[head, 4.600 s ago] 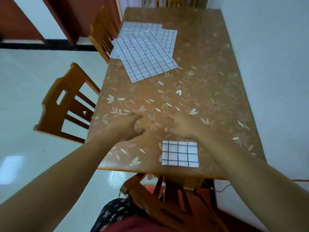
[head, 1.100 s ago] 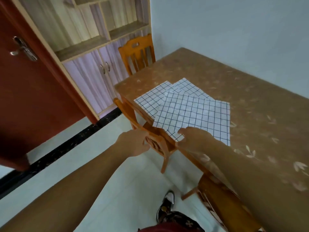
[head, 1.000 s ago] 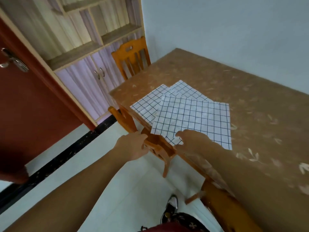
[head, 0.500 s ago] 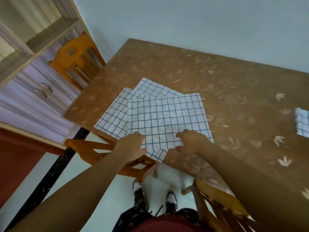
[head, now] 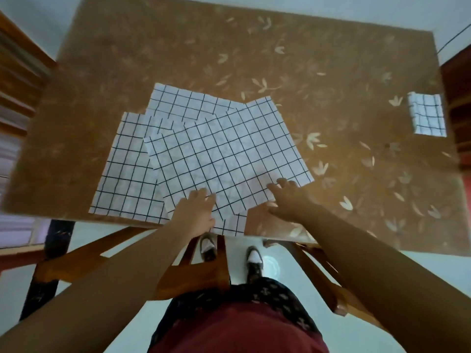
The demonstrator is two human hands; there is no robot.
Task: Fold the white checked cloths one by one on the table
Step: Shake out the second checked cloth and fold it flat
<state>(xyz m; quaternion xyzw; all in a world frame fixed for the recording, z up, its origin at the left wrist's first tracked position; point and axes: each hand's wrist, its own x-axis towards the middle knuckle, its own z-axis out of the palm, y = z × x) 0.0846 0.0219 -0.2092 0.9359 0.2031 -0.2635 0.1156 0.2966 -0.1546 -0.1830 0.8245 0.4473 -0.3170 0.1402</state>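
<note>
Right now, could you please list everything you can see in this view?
table: one, brown with pale flower print, fills most of the view.
unfolded cloths: at least three, white with black checks, overlapping at the near edge.
folded cloth: one, white checked, far right of the table.
chairs: two, orange wood, below the near edge.
shoes: two, dark and white, between the chairs.
left hand: on the top cloth's near edge, grip unclear.
right hand: fingers spread on the same cloth's near right edge.
</note>
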